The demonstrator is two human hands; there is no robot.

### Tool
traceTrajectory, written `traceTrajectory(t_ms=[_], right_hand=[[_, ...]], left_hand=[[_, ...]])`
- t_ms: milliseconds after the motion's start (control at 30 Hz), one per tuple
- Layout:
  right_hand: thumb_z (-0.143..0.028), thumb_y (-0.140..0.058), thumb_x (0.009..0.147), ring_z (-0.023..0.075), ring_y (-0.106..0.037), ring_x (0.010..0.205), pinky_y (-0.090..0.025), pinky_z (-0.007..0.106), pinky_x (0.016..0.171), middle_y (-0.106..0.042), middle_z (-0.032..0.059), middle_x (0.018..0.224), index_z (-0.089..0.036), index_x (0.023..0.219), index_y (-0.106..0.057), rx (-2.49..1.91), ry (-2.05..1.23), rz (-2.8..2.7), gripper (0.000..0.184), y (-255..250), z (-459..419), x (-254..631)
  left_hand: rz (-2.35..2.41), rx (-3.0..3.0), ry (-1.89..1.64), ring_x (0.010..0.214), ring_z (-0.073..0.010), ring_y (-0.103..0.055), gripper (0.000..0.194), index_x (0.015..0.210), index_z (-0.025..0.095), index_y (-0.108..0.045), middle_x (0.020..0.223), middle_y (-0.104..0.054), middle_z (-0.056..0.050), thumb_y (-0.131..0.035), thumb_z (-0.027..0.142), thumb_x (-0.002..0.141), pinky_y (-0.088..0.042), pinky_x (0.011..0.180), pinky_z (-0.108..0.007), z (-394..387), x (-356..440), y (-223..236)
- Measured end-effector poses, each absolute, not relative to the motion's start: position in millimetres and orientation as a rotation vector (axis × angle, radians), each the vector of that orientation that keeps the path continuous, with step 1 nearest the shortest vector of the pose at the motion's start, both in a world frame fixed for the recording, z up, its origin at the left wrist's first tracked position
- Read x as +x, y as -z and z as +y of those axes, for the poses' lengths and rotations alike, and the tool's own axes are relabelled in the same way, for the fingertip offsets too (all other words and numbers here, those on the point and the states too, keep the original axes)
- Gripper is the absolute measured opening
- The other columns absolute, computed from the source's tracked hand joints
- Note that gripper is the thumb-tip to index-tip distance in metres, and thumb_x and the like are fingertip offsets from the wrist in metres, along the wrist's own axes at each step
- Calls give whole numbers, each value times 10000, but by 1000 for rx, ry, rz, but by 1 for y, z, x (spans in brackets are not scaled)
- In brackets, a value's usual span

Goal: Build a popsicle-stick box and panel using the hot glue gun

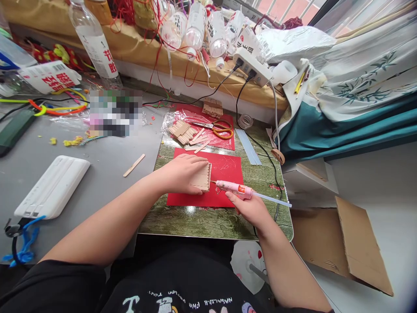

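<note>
My left hand (184, 173) is closed over a small panel of popsicle sticks (202, 177) laid side by side, its fingers on the far edge and thumb on the near one. Beneath it lies a red sheet (228, 165). A pink hot glue gun (232, 187) is gripped in my right hand (249, 206), its nozzle pointing left at the panel's right edge. I cannot tell whether the nozzle touches the wood. A clear glue stick (273, 199) sticks out of the gun's back end.
Behind the sheet lie loose popsicle sticks (182, 131), scissors (221, 129) with orange handles and spare glue sticks (248, 147). A black cord (260, 143) runs from the power strip (252, 66) along the table's right side. A white power bank (52, 187) sits left; a cardboard box (361, 243) stands right.
</note>
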State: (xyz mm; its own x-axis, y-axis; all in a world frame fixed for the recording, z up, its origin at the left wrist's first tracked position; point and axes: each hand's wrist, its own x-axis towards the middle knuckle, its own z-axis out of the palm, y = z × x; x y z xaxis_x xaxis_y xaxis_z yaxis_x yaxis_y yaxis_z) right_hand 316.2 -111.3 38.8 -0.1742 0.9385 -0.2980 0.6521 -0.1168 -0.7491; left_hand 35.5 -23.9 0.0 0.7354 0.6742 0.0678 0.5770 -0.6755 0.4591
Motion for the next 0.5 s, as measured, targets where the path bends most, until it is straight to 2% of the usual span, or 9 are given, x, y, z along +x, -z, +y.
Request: traceTrajectory(t_ms=[200, 333, 500], right_hand=[[-530, -620, 978, 235, -678, 628, -510, 314, 556, -703, 24, 617, -289, 1320, -779, -1800, -1168, -1819, 448, -37, -111, 318], [-558, -605, 985, 188, -590, 522, -461, 299, 518, -686, 12, 613, -270, 1376, -742, -1821, -1212, -1757, 505, -35, -110, 318], [-588, -629, 962, 154, -521, 459, -433, 284, 495, -616, -15, 546, -234, 1320, -769, -1891, -1114, -1754, 523, -32, -108, 317]], left_hand=[[957, 2525, -330, 1480, -332, -479, 923, 1563, 198, -463, 1619, -512, -122, -767, 595, 788, -324, 1224, -451, -24, 36, 0], [954, 2533, -332, 1479, -338, -477, 917, 1565, 193, -466, 1622, -507, -126, -761, 599, 797, -332, 1218, -469, -24, 35, 1], [936, 2546, -329, 1491, -338, -464, 921, 1577, 186, -454, 1636, -488, -127, -754, 603, 813, -323, 1230, -469, -25, 31, 0]])
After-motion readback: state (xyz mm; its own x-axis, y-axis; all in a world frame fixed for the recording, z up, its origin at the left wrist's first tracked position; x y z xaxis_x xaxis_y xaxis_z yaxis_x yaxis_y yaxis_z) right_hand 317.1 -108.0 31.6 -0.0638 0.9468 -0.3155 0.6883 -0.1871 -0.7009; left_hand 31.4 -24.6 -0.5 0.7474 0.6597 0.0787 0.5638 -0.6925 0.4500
